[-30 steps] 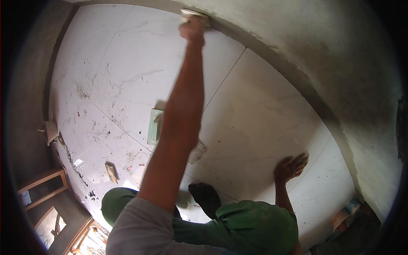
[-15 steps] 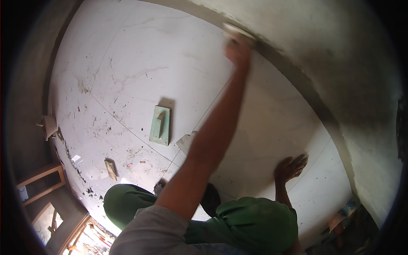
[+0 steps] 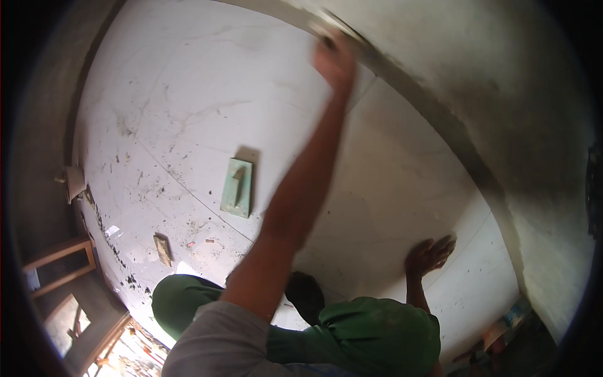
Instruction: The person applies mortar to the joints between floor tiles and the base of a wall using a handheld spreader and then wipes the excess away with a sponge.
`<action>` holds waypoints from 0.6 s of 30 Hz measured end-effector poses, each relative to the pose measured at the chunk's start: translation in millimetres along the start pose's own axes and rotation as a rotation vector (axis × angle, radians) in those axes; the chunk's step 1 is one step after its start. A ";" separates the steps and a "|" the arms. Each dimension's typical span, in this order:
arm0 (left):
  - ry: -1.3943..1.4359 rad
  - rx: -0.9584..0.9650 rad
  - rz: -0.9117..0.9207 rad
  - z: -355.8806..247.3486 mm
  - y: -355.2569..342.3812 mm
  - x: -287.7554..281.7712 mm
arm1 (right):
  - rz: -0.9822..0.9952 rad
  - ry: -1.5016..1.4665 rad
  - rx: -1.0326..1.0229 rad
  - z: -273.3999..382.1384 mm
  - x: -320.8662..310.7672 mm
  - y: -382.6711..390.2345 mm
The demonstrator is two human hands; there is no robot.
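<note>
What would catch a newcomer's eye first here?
Probably the left hand near the top, holding a blurred, pale flat tool near where the wall meets the white tiled floor. Next, the pale green handled block lying on that floor, left of centre; then the right hand, spread at the right beyond a green-trousered knee.

A plain grey sleeve (image 3: 220,342), cut short above the elbow, shows at seven o'clock; loose green trousers (image 3: 383,330) bunch at five. Dark footwear (image 3: 306,298) shows at six. The left hand (image 3: 335,60) and right hand (image 3: 429,256) are bare.
</note>
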State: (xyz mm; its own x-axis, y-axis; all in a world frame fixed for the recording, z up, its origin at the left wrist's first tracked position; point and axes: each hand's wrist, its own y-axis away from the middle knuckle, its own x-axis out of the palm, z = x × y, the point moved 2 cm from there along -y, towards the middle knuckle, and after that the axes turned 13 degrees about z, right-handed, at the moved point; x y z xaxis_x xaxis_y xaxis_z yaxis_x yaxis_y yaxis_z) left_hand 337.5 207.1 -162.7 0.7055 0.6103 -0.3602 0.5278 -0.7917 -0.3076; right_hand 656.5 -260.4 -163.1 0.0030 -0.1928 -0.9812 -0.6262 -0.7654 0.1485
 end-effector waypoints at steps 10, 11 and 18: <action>-0.036 -0.261 0.186 -21.8 70.9 16.9 | -0.028 -0.001 0.015 -9.9 -0.8 2.0; 0.103 -0.256 0.220 -68.3 77.0 23.5 | -0.046 0.024 0.041 -21.4 -6.0 -4.8; -0.139 -0.222 0.137 60.0 6.3 -17.1 | 0.005 0.010 -0.080 7.5 19.1 12.7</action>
State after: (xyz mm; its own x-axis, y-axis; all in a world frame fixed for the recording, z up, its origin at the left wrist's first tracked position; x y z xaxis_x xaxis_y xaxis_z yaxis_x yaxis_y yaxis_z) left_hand 300.3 193.3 -211.3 0.7137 0.4829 -0.5073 0.5334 -0.8442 -0.0532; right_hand 642.7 -269.2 -180.8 0.0084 -0.2023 -0.9793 -0.5619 -0.8111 0.1627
